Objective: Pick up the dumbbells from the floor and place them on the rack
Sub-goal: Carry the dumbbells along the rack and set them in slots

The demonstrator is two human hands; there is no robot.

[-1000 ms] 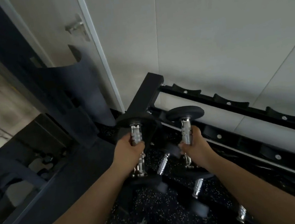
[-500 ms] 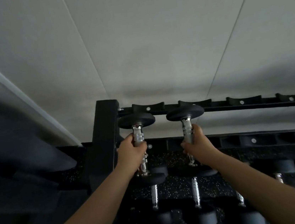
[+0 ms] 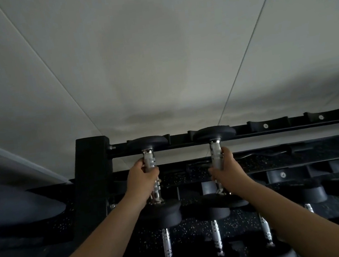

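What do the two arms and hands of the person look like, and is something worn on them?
Both forearms are bare up to the bottom edge of the picture: no sleeve shows. The left hand and the right hand wear no gloves. No watch, wristband or ring can be seen, though the picture is dim and the fingers are partly hidden. No markings show on the arms.
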